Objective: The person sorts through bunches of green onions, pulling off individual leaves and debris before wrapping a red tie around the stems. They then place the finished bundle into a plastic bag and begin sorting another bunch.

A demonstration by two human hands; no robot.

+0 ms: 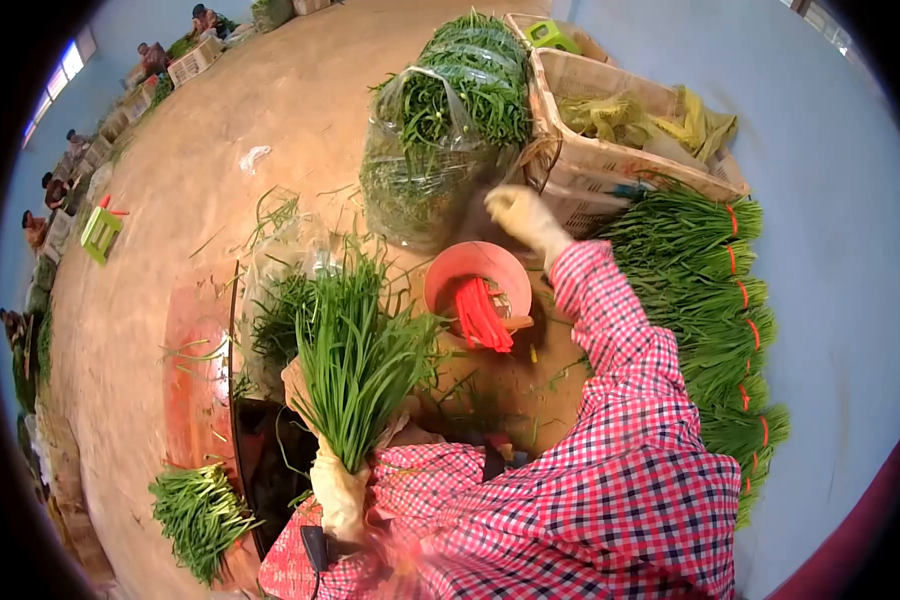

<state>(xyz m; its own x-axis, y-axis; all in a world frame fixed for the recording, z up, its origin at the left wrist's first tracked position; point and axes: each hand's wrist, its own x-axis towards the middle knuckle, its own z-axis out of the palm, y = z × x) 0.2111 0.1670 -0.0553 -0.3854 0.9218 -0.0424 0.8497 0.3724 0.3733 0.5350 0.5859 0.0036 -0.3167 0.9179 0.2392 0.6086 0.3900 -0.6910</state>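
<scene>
Chive bunch (355, 350), long flat green blades fanned upward, sat centre-left on the sandy floor side. The stems were gripped at 6 o'clock by the gloved left hand (338, 490), fingers closed round them. Right hand (525, 215), pale glove and checked sleeve, was at 1 o'clock beside the woven crate (620, 160); couldn't tell whether its fingers were open or closed. Round orange plastic bowl (450, 275) of red bands (482, 315) just below it. Clear crinkled bag (440, 150) of chives at 12, tied bundles (710, 300) stacked at 3.
</scene>
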